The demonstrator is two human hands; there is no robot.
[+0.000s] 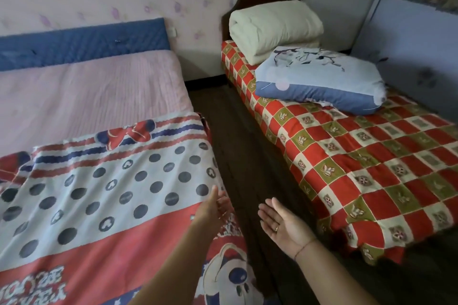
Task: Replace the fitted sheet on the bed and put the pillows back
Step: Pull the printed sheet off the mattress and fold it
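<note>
Step in hand: spreading the sheet (pixel 111 193). It lies over the lower left of the frame only. The upper half of the bed (pixel 14 131) is uncovered, showing a pink ribbed mattress pad (pixel 86 96) below a blue quilted headboard (pixel 81 44).

Hands: the left hand (pixel 215 208), lower centre, has its fingers straight and spread at the sheet's right edge and grips nothing. Contact with the cloth cannot be confirmed. The right hand (pixel 285 225), just to its right over the dark floor (pixel 243 156), lies palm up, fingers relaxed, empty.

Next move, by judgement: take hold of the sheet's far edge and draw it towards the headboard, then tuck the corners.

Materials: the sheet is thin printed cotton in red and white bands with dark dots, lightly rippled. The pillow (pixel 319 82) is blue, plump and rectangular. It rests at upper right on the second bed (pixel 371 168), which has a red checked cover, against a folded cream quilt (pixel 272 27).
</note>
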